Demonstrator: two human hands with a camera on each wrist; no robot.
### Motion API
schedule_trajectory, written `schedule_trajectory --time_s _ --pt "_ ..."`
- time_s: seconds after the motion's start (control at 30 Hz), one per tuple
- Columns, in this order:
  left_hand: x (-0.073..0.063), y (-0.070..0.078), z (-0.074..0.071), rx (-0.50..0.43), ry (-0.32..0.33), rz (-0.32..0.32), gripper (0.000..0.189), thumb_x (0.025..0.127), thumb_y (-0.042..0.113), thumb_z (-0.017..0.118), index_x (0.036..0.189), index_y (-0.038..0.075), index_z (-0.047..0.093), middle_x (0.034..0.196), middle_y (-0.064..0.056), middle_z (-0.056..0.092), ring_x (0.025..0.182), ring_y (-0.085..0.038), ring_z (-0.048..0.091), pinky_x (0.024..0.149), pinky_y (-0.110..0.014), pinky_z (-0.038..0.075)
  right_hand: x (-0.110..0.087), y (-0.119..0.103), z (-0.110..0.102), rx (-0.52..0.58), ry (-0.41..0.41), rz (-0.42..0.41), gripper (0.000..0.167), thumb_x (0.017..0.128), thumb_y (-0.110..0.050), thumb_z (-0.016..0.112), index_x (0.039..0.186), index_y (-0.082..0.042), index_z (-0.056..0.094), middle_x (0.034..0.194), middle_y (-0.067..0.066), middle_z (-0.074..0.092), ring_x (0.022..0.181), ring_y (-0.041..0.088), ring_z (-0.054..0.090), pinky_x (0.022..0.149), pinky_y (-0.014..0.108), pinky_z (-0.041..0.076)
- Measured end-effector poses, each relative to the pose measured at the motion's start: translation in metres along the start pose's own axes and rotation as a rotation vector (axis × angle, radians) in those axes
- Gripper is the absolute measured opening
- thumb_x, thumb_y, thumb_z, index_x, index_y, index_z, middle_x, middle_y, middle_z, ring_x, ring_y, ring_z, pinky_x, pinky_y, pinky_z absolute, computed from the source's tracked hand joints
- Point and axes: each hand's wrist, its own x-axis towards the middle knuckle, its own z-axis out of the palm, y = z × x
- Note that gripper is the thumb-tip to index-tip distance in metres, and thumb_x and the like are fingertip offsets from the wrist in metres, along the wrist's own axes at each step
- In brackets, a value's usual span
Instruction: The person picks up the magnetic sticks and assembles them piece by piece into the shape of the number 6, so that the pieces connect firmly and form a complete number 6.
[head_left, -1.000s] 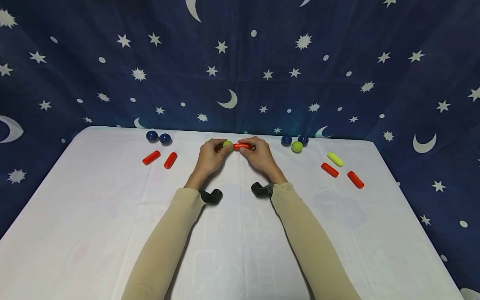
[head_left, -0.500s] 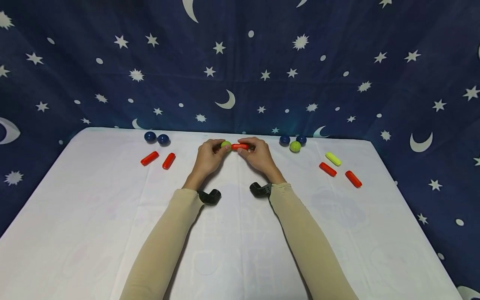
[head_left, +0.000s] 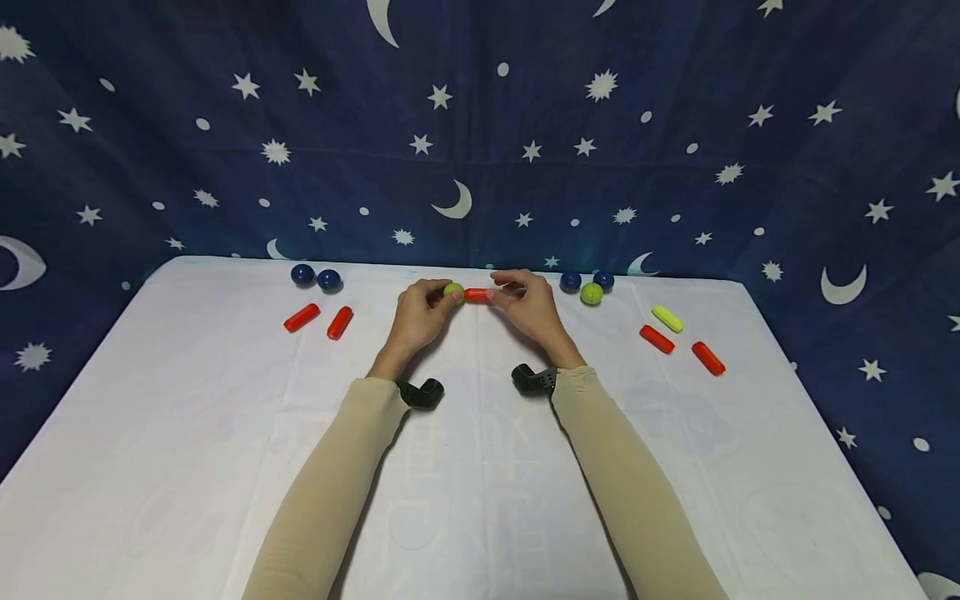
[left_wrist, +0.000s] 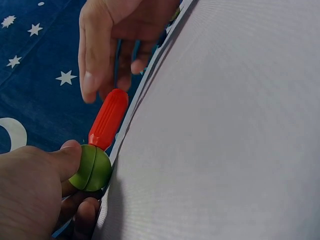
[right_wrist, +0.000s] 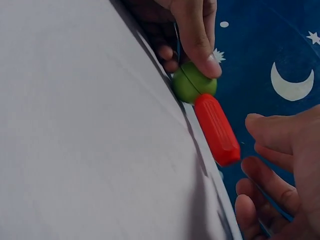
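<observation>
Between thumb and fingers my left hand (head_left: 422, 313) pinches a green ball (left_wrist: 95, 169) with a seam round its middle. A red ridged rod (right_wrist: 217, 129) meets the ball end to end and sticks out toward the right. Close to the rod's free end, my right hand (head_left: 531, 307) has its thumb and fingers spread apart. Both wrist views show a gap between those fingers and the rod, so nothing is held there.
Two blue balls (head_left: 316, 277) and two red rods (head_left: 321, 321) lie to the left. At right are two blue balls (head_left: 587, 281), a green ball (head_left: 592, 293), a yellow rod (head_left: 667, 317) and two red rods (head_left: 682, 348). A starry curtain (head_left: 480, 125) hangs behind the white table (head_left: 480, 467).
My right hand has let go of the red rod and moved slightly right, its fingers spreading. The left hand still holds the green ball, with the rod joined to it.
</observation>
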Motion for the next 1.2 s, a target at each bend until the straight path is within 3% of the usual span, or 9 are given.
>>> schedule_trajectory --time_s 0.27,0.63,0.93,1.2 --pt "0.000 -0.001 0.001 -0.008 0.000 -0.008 0.036 0.099 0.018 0.069 0.127 -0.005 0.067 0.109 -0.018 0.066 0.093 -0.026 0.060 0.081 -0.033 0.047 -0.006 0.002 -0.026 -0.035 0.032 0.002 0.033 0.092 -0.011 0.075 0.121 0.002 0.071 0.113 0.017 0.067 0.104 0.030 0.061 0.088 0.043 0.051" --pt "-0.001 0.001 0.000 0.001 -0.004 -0.011 0.036 0.099 0.018 0.069 0.127 -0.005 0.067 0.110 -0.018 0.065 0.093 -0.025 0.060 0.080 -0.033 0.047 -0.016 0.016 -0.070 -0.090 0.193 -0.046 0.030 0.090 -0.006 0.077 0.117 0.005 0.072 0.105 0.021 0.067 0.093 0.034 0.062 0.075 0.027 0.043" --pt "-0.002 0.003 -0.001 -0.006 -0.004 -0.017 0.036 0.099 0.018 0.069 0.127 -0.004 0.067 0.108 -0.018 0.065 0.092 -0.025 0.058 0.080 -0.033 0.046 -0.020 0.029 -0.094 -0.070 0.343 0.022 0.025 0.088 -0.003 0.075 0.113 0.005 0.074 0.102 0.022 0.067 0.085 0.027 0.056 0.074 0.022 0.040" --pt "-0.002 0.002 -0.001 -0.005 -0.001 -0.010 0.036 0.098 0.018 0.069 0.127 -0.004 0.067 0.109 -0.018 0.065 0.092 -0.025 0.059 0.080 -0.033 0.046 -0.028 0.037 -0.116 -0.102 0.426 0.106 0.028 0.089 -0.008 0.076 0.115 0.002 0.074 0.107 0.021 0.068 0.094 0.030 0.058 0.074 0.024 0.038"
